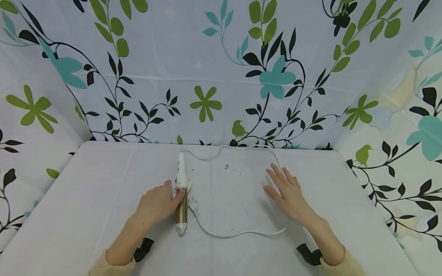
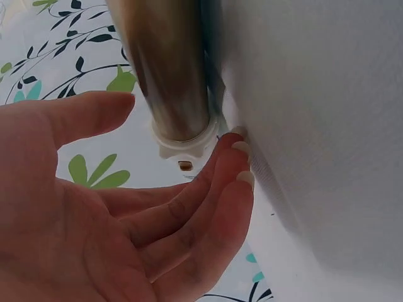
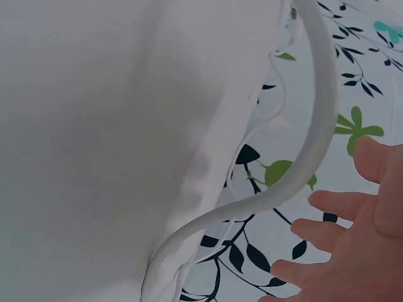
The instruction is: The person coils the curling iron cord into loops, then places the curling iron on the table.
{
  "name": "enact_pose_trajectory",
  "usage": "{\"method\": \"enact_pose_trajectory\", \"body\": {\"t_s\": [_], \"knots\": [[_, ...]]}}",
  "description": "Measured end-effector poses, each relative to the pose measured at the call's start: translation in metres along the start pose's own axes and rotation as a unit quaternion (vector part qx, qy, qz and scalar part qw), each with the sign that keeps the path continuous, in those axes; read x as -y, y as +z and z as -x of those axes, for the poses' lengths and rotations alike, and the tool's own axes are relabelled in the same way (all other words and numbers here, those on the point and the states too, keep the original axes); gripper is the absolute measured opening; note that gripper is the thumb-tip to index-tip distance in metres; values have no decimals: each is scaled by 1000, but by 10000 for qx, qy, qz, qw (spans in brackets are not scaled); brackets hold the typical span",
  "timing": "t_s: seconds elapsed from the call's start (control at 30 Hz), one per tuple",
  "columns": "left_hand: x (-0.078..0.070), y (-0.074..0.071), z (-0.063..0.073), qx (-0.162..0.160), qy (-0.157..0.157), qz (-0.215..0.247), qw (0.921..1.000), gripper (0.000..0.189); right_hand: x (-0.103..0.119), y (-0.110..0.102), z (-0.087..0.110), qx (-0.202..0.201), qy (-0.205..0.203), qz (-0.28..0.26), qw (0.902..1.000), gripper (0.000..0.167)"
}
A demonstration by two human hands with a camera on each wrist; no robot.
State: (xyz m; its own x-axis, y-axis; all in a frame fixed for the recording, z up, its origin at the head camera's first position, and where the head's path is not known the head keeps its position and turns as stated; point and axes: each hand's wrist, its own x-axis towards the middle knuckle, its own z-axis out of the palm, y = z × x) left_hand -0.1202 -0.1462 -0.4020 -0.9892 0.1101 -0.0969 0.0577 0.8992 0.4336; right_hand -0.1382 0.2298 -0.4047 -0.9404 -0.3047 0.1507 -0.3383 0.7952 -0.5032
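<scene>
Head view: the curling iron (image 1: 181,180) lies on the tabletop (image 1: 121,172), long axis fore-and-aft, immediately right of the nearer left grip (image 1: 155,205). Left wrist view: left grip released, thumb and fingers parted. Right wrist view: right grip (image 3: 368,239) released, beside the cord (image 3: 324,107)

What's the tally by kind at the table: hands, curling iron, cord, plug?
Left hand and right hand: 2
Curling iron: 1
Cord: 1
Plug: 1
Total: 5
</scene>
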Motion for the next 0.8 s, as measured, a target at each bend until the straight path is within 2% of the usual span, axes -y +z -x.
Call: {"method": "enact_pose_trajectory", "body": {"t_s": [0.17,0.5,0.63,0.8], "knots": [[-1,6,0,217,45,158,9996,46,13,2,-9,-28,-74,-100,9999,57],[-4,15,1,288,43,361,9989,50,46,-3,-28,-26,-275,-374,9989,59],[-3,16,0,331,30,551,9979,52,53,-5,-28,-56,-293,-578,9979,59],[-2,17,0,390,-46,811,9959,48,55,-3,-26,148,-249,-639,9975,60]]}}
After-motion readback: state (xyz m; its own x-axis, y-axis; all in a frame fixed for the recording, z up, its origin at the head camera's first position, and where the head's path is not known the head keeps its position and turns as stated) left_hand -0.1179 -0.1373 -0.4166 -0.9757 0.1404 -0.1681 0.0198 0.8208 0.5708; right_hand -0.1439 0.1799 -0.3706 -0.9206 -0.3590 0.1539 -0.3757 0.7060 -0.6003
